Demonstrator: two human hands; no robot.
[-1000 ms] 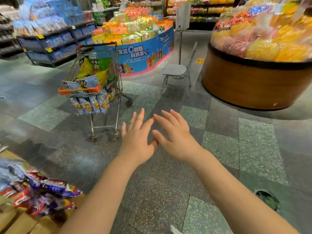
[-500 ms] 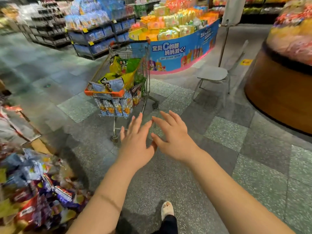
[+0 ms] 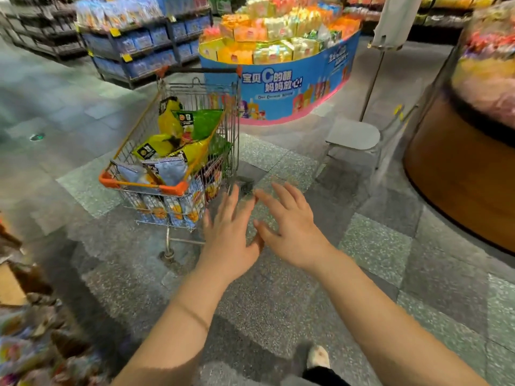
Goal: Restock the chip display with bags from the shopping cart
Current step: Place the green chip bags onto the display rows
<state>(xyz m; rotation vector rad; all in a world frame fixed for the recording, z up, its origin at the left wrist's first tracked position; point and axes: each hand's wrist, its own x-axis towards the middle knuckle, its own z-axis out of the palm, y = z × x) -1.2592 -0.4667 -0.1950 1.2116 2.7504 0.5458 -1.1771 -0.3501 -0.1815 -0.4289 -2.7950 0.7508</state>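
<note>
Your left hand point(image 3: 227, 235) and right hand point(image 3: 292, 229), fingers spread, hold nothing. The wire, orange-trimmed shopping cart point(image 3: 178, 151) of chip bags point(image 3: 167, 169) sits up-left of them, nearer your left hand.

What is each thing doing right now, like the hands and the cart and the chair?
left hand: open, fingers straight, holding nothing
right hand: open, fingers spread, holding nothing
shopping cart: upright, loaded with chip bags
green chip bag: propped upright in the cart
grey chair: standing, unoccupied
</note>
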